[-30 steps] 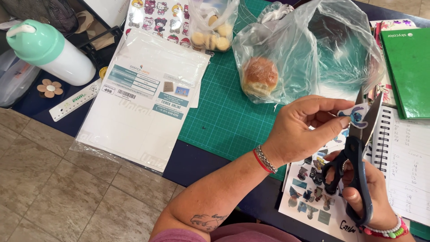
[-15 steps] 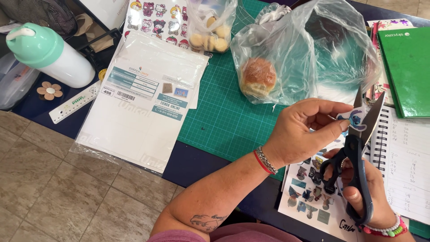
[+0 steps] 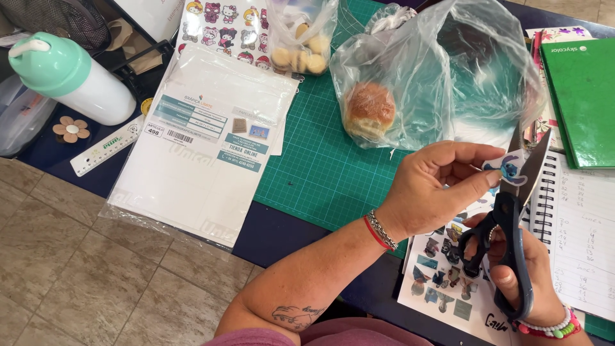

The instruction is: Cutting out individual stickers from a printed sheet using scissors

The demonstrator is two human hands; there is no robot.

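Over the dark desk (image 3: 282, 234) with its green cutting mat (image 3: 320, 160), above a tiled floor (image 3: 70, 269), your left hand (image 3: 435, 192) pinches a blue sticker (image 3: 511, 170) while your right hand (image 3: 519, 282) grips open scissors (image 3: 512, 224).

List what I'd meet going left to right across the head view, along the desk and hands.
Mint-capped white bottle → white ruler → packet of white sheets → green cutting mat → bun in a clear bag → left hand → small cutout → green notebook.

Bagged bun (image 3: 368, 112) on green cutting mat (image 3: 320, 166).
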